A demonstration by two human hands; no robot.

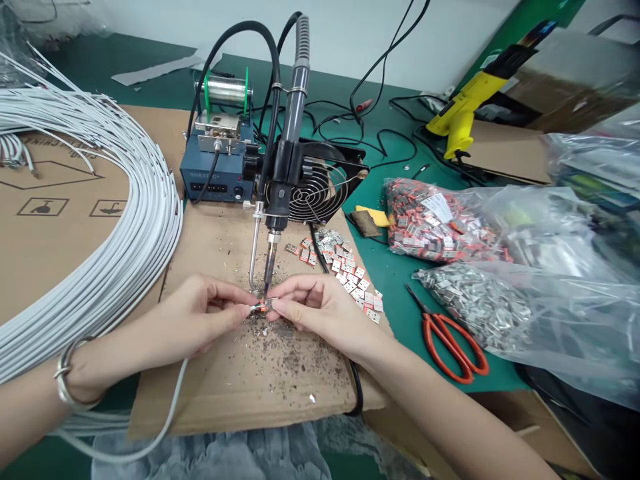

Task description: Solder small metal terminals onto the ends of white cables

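Between thumb and fingers, my left hand [213, 313] pinches the end of a white cable [176, 393], whose length loops down below the wrist. My right hand [310, 303] is closed on a small metal USB connector [271, 303] with an orange insert. Cable end and connector meet under the tip of a soldering iron [270, 267], which is clamped upright in a stand. A thin metal solder guide tube [254, 253] comes down beside the iron's tip. The exact contact at the joint is too small to make out.
Loose USB connectors [350, 267] lie right of the iron on cardboard [225, 393]. Behind stand a blue solder feeder [215, 173], a solder spool [225, 93] and a fan [320, 187]. White cables [145, 193] fill the left. Orange-handled scissors [450, 347] and bagged connectors [440, 227] lie right.
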